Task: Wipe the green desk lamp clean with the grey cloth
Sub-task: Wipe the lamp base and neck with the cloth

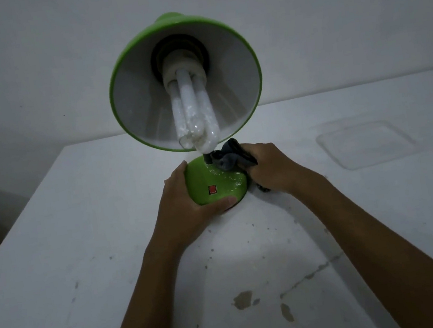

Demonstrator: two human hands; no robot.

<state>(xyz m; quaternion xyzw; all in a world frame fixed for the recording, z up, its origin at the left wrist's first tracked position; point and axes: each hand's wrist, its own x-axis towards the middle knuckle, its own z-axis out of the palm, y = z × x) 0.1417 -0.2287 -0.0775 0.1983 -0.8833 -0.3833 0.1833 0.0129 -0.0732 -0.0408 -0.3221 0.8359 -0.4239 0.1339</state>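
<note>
Both bare forearms reached forward, converging. The left hand curled around the lamp base, thumb along its near edge. The right hand was fisted on a cloth, knuckles up.

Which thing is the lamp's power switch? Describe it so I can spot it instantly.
Start at the white table and find the green lamp base gripped between both hands. On the dome's near face, between the left hand and the white specks by the grey cloth, sits the switch. It is the only small red rectangle there.
</note>
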